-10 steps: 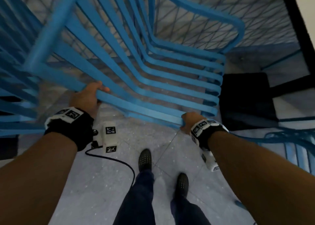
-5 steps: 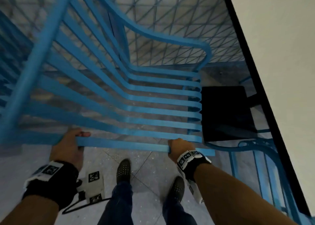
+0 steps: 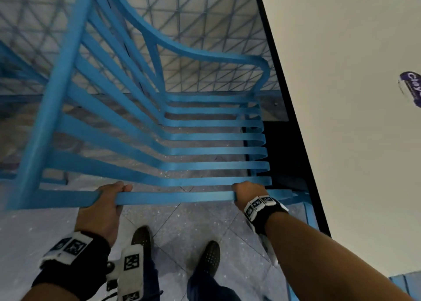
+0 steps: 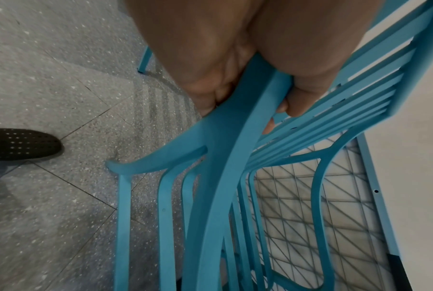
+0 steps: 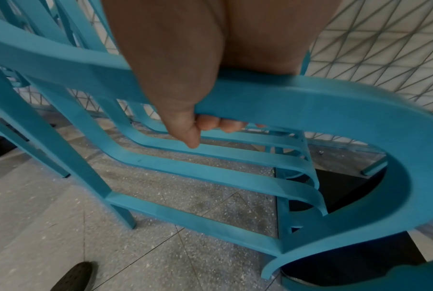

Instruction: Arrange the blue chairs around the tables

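Observation:
A blue slatted chair (image 3: 173, 139) fills the head view, its seat turned toward a white table (image 3: 355, 118) on the right. My left hand (image 3: 107, 198) grips the left part of the chair's top back rail (image 3: 175, 198), fingers curled over it. My right hand (image 3: 247, 193) grips the same rail at its right end. In the left wrist view the left hand (image 4: 235, 78) wraps the blue rail (image 4: 225, 157). From the right wrist, the right hand (image 5: 183, 94) holds the rail (image 5: 297, 102) with fingertips curled underneath.
A wire-grid fence (image 3: 205, 27) stands behind the chair. A black table base (image 3: 287, 155) sits on the speckled tile floor (image 3: 186, 223) under the white table. My two dark shoes (image 3: 209, 257) stand just behind the chair. Another blue chair's parts show at the left (image 3: 13, 73).
The chair has moved right, closer to the white table, which now takes up much more of the head view. Both hands keep their grip on the back rail.

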### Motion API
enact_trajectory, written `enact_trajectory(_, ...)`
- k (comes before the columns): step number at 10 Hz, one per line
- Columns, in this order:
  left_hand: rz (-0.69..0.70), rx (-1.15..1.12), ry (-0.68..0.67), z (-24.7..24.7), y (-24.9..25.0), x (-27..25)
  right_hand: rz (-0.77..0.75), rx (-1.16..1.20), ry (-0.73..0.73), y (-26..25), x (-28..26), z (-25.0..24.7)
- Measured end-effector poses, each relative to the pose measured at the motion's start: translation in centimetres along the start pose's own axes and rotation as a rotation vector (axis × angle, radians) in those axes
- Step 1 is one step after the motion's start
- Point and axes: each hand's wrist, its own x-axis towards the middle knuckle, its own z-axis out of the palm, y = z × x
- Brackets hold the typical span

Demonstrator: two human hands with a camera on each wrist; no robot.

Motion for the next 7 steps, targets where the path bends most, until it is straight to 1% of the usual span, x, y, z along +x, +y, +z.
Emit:
enact_trajectory(1, 0.000, 0.000, -0.016, 0.8, -0.2, 0.0, -0.012, -0.003, 0.040, 1.0, 0.7, 0.1)
enact_trajectory(2, 0.020, -0.026, 0.015, 1.3, -0.5, -0.1, 0.000, 0.000, 0.047, 1.5, 0.7, -0.2)
enact_trajectory(4, 0.005, -0.063, 0.016, 1.7, -0.3, -0.3, 0.030, 0.049, 0.017, 1.4, 0.3, -0.6)
enact_trajectory(5, 0.003, -0.067, -0.017, 1.9, 0.0, -0.7, 0.073, 0.089, 0.017, 1.1, -0.7, -0.6)
enact_trajectory(6, -0.061, -0.003, -0.009, 1.7, 0.2, -1.3, 0.098, 0.143, 0.037, -0.1, -2.7, -1.1)
enact_trajectory(7, -0.197, 0.174, -0.048, -0.1, -0.6, -2.9, -0.011, 0.270, 0.128, -2.1, -5.0, -0.7)
